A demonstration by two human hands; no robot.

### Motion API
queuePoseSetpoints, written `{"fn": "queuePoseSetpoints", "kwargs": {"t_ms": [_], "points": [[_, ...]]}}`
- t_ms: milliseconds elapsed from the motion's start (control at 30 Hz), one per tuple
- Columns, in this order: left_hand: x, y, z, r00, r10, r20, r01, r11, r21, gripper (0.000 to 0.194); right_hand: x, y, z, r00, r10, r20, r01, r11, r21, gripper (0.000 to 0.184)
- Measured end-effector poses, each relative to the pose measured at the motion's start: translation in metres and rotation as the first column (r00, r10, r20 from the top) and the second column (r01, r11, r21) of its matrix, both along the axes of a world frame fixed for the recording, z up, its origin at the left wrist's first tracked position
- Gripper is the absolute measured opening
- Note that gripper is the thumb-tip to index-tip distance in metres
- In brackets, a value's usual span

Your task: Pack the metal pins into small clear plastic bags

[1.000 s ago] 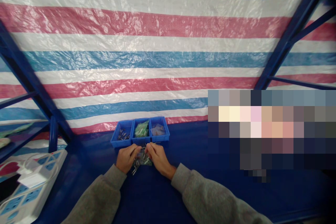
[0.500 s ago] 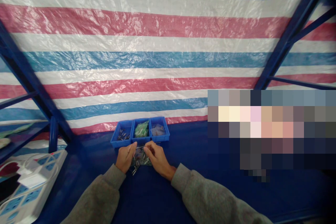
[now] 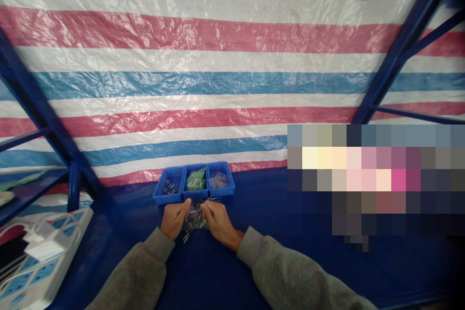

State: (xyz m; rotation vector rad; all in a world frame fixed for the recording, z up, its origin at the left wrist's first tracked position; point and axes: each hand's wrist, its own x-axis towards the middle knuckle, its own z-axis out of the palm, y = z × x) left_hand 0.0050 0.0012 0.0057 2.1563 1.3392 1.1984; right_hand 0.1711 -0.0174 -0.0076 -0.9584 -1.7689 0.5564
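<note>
My left hand (image 3: 175,218) is closed, thumb pressed against the fingers, at the left of a small pile; what it grips is hidden. My right hand (image 3: 219,220) is closed opposite it, and a thin dark rod (image 3: 216,198) sticks out past its fingers. Between and below my hands lie clear plastic bags (image 3: 198,219) and several short, shiny metal-looking rods (image 3: 186,236). Just beyond stand three joined blue bins: the left bin (image 3: 160,197) holds loose rods, the middle bin (image 3: 196,198) a green bag (image 3: 196,180), the right bin (image 3: 225,191) a clear bag (image 3: 218,180).
A white power strip (image 3: 69,256) with a plugged-in adapter (image 3: 49,240) and cables lies at the left. Blue metal posts (image 3: 388,68) rise on both sides before a striped plastic sheet (image 3: 218,77). The blue table (image 3: 203,276) lies under my arms; a pixelated block covers the right.
The thin rod that spanned the gap between my hands no longer does; one now shows by my right fingers. My hands have shifted only slightly. The bins have not moved.
</note>
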Motion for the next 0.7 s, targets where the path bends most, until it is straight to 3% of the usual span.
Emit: {"fn": "queuePoseSetpoints", "kwargs": {"t_ms": [300,700], "points": [[0.003,-0.006,0.011,0.983,-0.128,-0.135,0.133,0.99,0.035,0.022,-0.001,0.008,-0.008,0.991,-0.116,-0.071,0.112,0.992,-0.059,0.046],[0.001,-0.001,0.006,0.96,-0.149,-0.236,0.184,0.974,0.132,0.025,0.0,0.009,-0.009,0.985,-0.098,-0.145,0.079,0.988,-0.134,0.05]]}}
